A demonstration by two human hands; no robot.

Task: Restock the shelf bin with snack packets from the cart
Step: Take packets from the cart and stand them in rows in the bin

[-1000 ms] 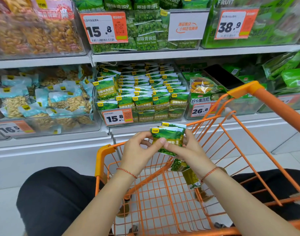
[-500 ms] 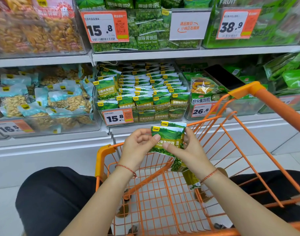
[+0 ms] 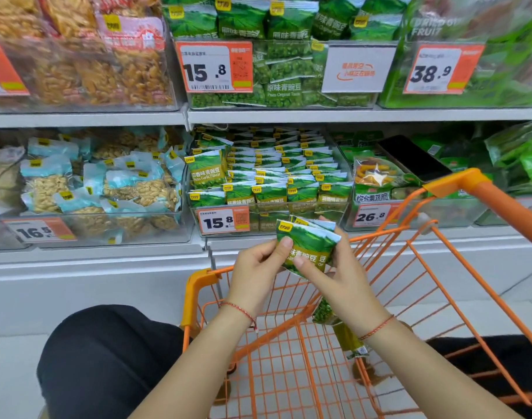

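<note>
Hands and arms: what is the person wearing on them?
Both forearms are bare, with no sleeves showing. The left hand has a thin red string bracelet round its wrist, with a tiny dangling end. The right hand has a matching thin red string bracelet. No rings, gloves or watch can be seen.

A small stack of green snack packets (image 3: 308,247) is held upright above the orange cart (image 3: 289,358), just below the nearly full shelf bin (image 3: 343,213).
</note>
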